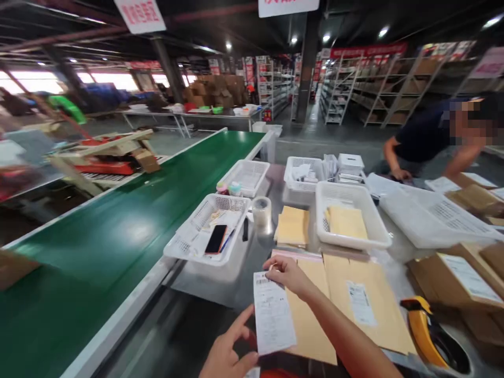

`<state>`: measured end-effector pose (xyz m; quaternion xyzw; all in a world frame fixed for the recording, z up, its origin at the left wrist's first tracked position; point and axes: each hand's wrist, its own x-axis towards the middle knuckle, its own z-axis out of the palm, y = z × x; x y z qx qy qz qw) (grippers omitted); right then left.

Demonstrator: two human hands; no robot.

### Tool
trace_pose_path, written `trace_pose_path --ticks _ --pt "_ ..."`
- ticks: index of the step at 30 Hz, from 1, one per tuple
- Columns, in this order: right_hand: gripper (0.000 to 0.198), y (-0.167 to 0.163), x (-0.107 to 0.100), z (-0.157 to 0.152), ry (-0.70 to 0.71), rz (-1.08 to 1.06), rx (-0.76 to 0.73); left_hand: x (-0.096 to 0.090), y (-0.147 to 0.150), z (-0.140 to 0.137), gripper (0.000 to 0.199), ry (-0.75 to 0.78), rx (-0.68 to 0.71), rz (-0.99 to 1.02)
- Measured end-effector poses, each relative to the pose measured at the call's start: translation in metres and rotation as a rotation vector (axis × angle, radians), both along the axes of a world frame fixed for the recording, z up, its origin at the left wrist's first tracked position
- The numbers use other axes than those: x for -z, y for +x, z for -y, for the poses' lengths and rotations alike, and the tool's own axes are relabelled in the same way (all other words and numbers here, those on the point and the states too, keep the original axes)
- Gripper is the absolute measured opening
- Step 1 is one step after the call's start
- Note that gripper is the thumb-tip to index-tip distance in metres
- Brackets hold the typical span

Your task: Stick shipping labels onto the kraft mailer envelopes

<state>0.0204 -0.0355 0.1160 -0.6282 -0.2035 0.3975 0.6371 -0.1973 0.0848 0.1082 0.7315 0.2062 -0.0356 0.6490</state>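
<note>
A white printed slip (273, 317) with a barcode near its top lies over the left part of a tan paper mailer (311, 320). My right hand (289, 275) is closed at the slip's upper edge, thumb and fingers pinching it. Beside the slip's lower left edge is my left hand (230, 349), its index finger and thumb spread apart; whether a fingertip touches the paper I cannot tell. A second tan mailer (378, 289) with a small white label lies to the right, partly behind my right forearm.
A white basket (173, 254) holding a phone (216, 239) stands at left, with a tape roll (262, 215) beside it. Yellow envelopes (293, 226) lie ahead. A tape dispenser (427, 331) and cartons (441, 278) are right. A green conveyor (137, 226) runs left; a co-worker (425, 131) bends over.
</note>
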Motion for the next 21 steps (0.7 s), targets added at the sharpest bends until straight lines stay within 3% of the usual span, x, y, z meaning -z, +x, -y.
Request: trace_pose_path --ticks 3,6,8,11,14,16,18,21 --pt "0.042 -0.001 0.013 0.024 -0.088 -0.097 0.183 -0.007 0.016 0.015 0.097 0.044 0.05 -0.06" --pt "0.04 -0.006 0.026 0.041 -0.146 -0.153 0.229 -0.019 0.026 0.029 0.103 -0.021 0.103 -0.085" --pt "0.035 -0.012 0.032 0.046 -0.163 -0.157 0.176 -0.024 0.031 0.034 0.087 -0.074 0.081 -0.096" --pt "0.032 -0.021 0.038 0.04 -0.196 -0.149 -0.004 -0.026 0.031 0.032 0.055 0.04 -0.048 -0.098" --pt "0.045 -0.03 0.042 0.026 -0.208 -0.096 -0.172 -0.025 0.02 0.018 0.058 0.146 -0.188 -0.083" --pt "0.055 -0.036 0.041 0.016 -0.177 -0.006 -0.164 -0.024 0.008 0.009 0.063 0.175 -0.257 -0.091" --pt "0.064 -0.042 0.035 0.007 -0.096 0.072 -0.164 -0.024 -0.004 0.001 0.063 0.197 -0.324 -0.129" --pt "0.059 -0.051 0.019 -0.004 0.071 0.171 -0.342 -0.026 -0.02 -0.003 0.06 0.225 -0.409 -0.16"
